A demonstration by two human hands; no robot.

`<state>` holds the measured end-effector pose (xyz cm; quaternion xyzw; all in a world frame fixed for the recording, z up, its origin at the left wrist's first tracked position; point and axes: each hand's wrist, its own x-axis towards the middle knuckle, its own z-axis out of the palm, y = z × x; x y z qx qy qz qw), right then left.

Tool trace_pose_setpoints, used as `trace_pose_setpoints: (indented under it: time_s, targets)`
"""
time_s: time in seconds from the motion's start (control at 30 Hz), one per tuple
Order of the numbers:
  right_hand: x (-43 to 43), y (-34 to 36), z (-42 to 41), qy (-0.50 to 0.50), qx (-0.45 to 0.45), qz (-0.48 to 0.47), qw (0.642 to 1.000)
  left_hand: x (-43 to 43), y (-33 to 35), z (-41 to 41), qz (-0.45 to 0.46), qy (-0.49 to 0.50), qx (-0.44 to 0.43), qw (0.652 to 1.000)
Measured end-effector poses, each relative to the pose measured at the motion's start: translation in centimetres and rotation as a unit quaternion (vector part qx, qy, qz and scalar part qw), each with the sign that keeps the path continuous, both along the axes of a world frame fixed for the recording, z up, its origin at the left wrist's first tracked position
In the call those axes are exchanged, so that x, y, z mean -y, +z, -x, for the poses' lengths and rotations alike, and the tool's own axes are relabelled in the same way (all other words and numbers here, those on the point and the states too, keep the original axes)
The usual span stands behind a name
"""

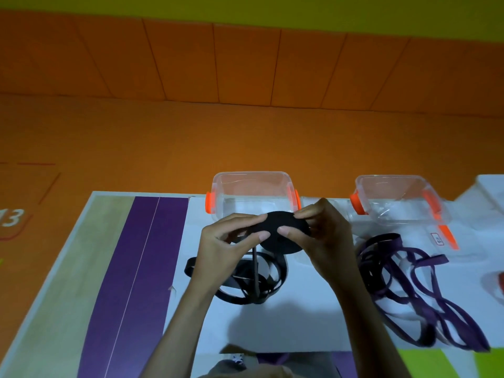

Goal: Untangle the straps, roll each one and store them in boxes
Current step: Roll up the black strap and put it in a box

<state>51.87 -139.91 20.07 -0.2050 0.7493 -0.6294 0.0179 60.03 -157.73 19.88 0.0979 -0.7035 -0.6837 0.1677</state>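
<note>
Currently, a black strap roll point(285, 227) is held up just in front of the left clear box point(253, 184). The roll is pinched at one edge by the left hand point(229, 244), fingers curled, and gripped at the other edge by the right hand point(324, 233). Its loose tail point(255, 282) is piled in tangled loops on the white sheet point(300, 323), nearer than that box. A purple strap point(409, 282) is heaped to the box's right, in front of a second clear box point(395, 186).
</note>
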Motion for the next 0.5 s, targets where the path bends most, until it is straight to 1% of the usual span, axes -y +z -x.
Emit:
trace_pose_setpoints:
  time_s: [0.07,0.1,0.17,0.2,0.27,0.37,0.43,0.5]
  targets:
    - [0.3,0.0,-0.3,-0.004,0.017,0.031,0.999,0.7,-0.3,-0.3,0.003,-0.001,-0.004,1.000]
    - [0.4,-0.1,-0.3,0.016,0.024,0.026,0.999,0.9,-0.3,-0.3,0.008,0.000,-0.005,1.000]
    - [0.3,-0.3,0.0,0.055,0.016,-0.014,0.998,1.0,-0.2,-0.4,0.019,0.004,-0.005,1.000]
    - [0.4,-0.2,-0.1,0.059,0.015,-0.026,0.998,0.9,-0.2,-0.5,0.014,0.007,-0.003,1.000]
    - [0.7,0.3,-0.5,0.044,0.018,0.000,0.999,1.0,-0.3,-0.8,-0.017,0.020,-0.001,1.000]
    - [1.0,1.2,-1.2,0.033,-0.015,0.049,0.998,1.6,-0.7,-1.1,-0.055,0.037,-0.013,0.998]
    - [1.0,1.2,-1.0,0.062,0.009,0.047,0.997,1.9,-0.7,-1.1,-0.057,0.040,-0.017,0.997]
    - [0.9,0.8,-0.8,0.071,0.044,0.020,0.996,2.1,-0.7,-1.0,-0.042,0.040,-0.022,0.998]
